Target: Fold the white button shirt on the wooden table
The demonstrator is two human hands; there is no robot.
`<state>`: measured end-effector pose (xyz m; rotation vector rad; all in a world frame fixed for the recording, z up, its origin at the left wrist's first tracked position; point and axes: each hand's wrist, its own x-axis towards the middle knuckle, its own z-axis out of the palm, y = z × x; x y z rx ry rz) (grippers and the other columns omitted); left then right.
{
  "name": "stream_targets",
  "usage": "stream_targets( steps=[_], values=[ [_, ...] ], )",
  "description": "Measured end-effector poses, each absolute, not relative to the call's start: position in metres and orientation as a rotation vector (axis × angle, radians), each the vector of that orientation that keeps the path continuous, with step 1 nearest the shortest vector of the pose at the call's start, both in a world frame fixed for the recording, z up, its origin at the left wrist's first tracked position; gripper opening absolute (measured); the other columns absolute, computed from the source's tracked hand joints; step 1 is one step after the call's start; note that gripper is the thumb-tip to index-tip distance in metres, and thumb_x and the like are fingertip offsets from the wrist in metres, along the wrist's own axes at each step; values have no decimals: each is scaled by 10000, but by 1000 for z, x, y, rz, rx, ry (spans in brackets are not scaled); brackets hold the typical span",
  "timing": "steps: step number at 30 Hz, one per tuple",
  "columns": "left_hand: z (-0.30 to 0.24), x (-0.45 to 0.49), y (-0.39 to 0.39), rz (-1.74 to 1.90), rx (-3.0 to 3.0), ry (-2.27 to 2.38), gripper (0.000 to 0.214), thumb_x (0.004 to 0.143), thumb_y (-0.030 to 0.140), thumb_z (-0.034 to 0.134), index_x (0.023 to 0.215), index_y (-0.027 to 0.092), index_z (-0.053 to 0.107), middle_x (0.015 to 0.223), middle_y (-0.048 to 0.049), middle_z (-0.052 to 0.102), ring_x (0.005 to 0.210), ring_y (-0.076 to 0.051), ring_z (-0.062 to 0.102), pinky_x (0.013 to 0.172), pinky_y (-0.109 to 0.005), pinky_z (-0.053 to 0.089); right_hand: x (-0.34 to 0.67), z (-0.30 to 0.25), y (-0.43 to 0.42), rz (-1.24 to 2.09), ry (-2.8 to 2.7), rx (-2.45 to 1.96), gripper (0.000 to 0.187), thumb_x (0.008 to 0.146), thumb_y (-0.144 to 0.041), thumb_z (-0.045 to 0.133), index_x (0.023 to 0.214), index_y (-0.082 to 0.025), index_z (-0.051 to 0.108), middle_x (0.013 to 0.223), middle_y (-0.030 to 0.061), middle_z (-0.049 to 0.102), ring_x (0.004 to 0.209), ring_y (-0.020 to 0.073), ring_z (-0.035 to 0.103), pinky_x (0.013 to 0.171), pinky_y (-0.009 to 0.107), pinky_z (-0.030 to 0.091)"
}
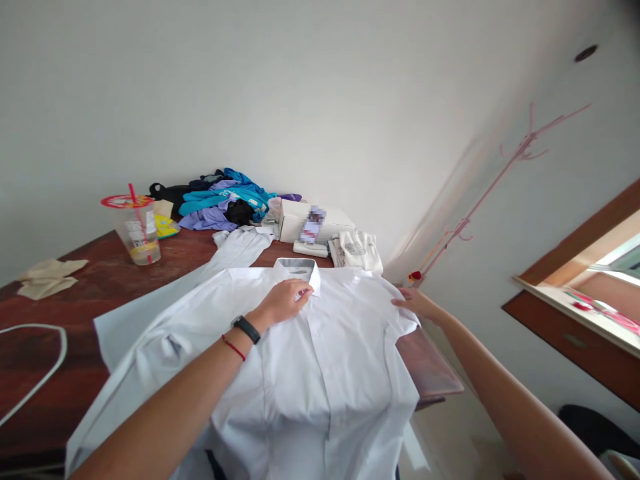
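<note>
A smooth white cotton shirt (320,360) lies spread flat under both hands. The left hand (283,301) presses open-palmed just below its stiff rectangular collar (297,269). The right hand (416,303) rests flat, fingers extended, on the shirt's shoulder edge.

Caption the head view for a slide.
Left hand touches a white shirt near its collar, right hand at its shoulder, on a wooden table.

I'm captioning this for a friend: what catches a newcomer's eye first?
A white shirt lies spread across the dark wooden table, filling the middle. The left hand rests at its collar, the right hand on one shoulder. Behind, a heap of blue and purple clothes sits by the wall, near a plastic cup.
</note>
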<state>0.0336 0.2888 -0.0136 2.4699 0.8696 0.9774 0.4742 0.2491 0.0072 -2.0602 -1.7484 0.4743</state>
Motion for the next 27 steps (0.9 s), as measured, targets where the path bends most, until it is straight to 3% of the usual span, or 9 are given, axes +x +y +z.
stream_targets(
  steps=[2,5,10,14,18,20,24,27],
  values=[
    [-11,32,287,940,2438,910,289,988,329,465,974,232,737,956,-34,760,830,-202,677,747,-290,502,479,8,243,633,-1779,-2047,454,726,-483,757,1061,-178,778,1054,104,778,999,331,707,889,426,565],
    [-12,32,287,905,2453,929,291,984,340,470,952,237,740,905,-23,760,779,-193,665,727,-281,470,488,9,236,775,-1715,-2036,460,718,-540,755,1012,-187,789,1070,124,774,1006,348,703,858,444,575],
    [-14,31,288,889,2436,967,306,982,362,469,938,240,747,857,-26,754,749,-194,663,719,-279,463,512,-1,230,826,-1368,-2243,476,829,-579,615,1133,-235,739,1240,146,712,1007,321,704,725,433,578],
    [-12,30,288,886,2412,986,304,976,375,479,947,242,750,858,-31,759,748,-198,669,723,-278,472,516,-5,226,859,-1332,-2352,479,817,-591,619,1109,-232,744,1111,135,750,867,259,708,683,378,573],
    [-12,29,289,890,2402,992,307,975,375,479,932,239,751,849,-32,756,742,-196,669,711,-273,475,508,1,221,903,-1422,-2219,575,782,-646,648,1183,-245,741,1161,126,737,921,276,695,674,347,567],
    [-13,29,289,894,2398,987,302,973,372,483,921,239,750,845,-30,755,748,-196,671,712,-270,476,506,2,221,908,-1624,-2146,570,727,-598,719,1178,-252,751,1083,94,762,914,289,690,677,345,558],
    [-13,28,290,905,2394,982,288,967,364,494,918,239,749,857,-28,755,773,-200,675,709,-270,473,510,-5,228,538,-1835,-2204,323,754,-451,660,888,-193,799,799,44,761,863,295,700,756,346,531],
    [-11,28,289,911,2375,979,295,967,366,493,922,231,751,863,-34,758,781,-203,676,703,-272,476,512,-3,235,251,-1761,-2313,273,808,-359,547,813,-193,764,775,65,743,868,305,700,773,354,507]
  ],
)
